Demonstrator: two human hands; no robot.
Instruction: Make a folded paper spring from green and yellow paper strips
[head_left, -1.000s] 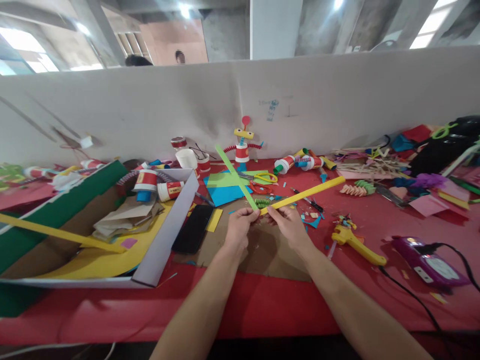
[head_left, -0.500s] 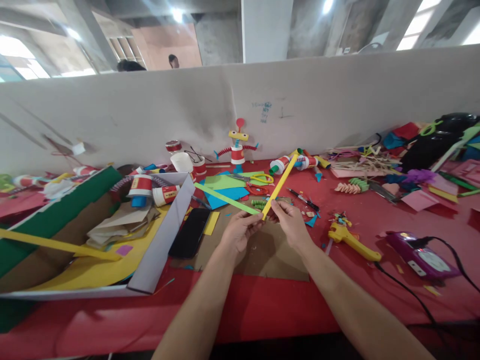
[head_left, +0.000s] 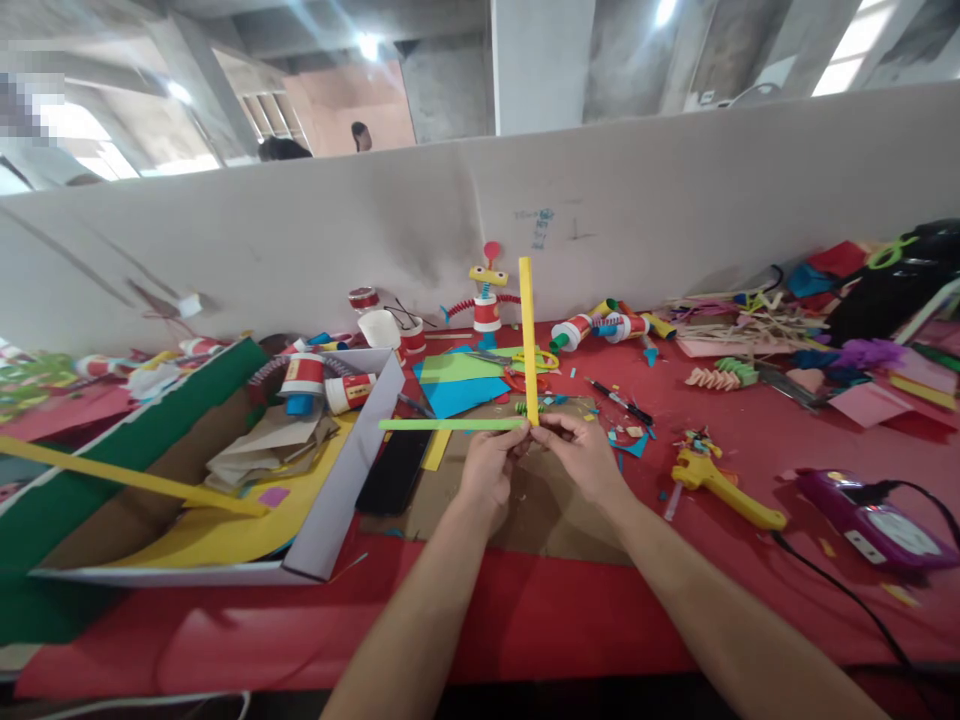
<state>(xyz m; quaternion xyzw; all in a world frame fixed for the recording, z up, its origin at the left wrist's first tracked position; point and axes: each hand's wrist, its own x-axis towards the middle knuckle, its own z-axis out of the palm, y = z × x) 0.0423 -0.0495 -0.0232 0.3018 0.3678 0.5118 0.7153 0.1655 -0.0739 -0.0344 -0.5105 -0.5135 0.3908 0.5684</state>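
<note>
Two paper strips meet at a corner between my fingertips. The green paper strip (head_left: pixel 442 425) points left, nearly level, and the yellow paper strip (head_left: pixel 529 335) stands almost upright. My left hand (head_left: pixel 489 465) pinches the corner from the green strip's side. On the yellow strip's lower end, my right hand (head_left: pixel 581 452) is closed in a pinch. The fingers hide just how the ends overlap. Below both hands lies a brown cardboard sheet (head_left: pixel 450 500). Part of a small green folded paper spring (head_left: pixel 522 408) shows behind the yellow strip.
At left stands a box (head_left: pixel 341 480) with papers and cup figures. A black phone (head_left: pixel 394 475) lies beside it. Yellow-handled scissors (head_left: pixel 544 358) rest on coloured paper. A yellow glue gun (head_left: pixel 724 490) and purple power socket (head_left: pixel 874 515) sit right. A paper-cup robot (head_left: pixel 486 312) stands behind.
The yellow strip has swung from leaning right to nearly upright. The green strip has turned from a slant to nearly level. Both hands still pinch the corner, and the view has shifted slightly.
</note>
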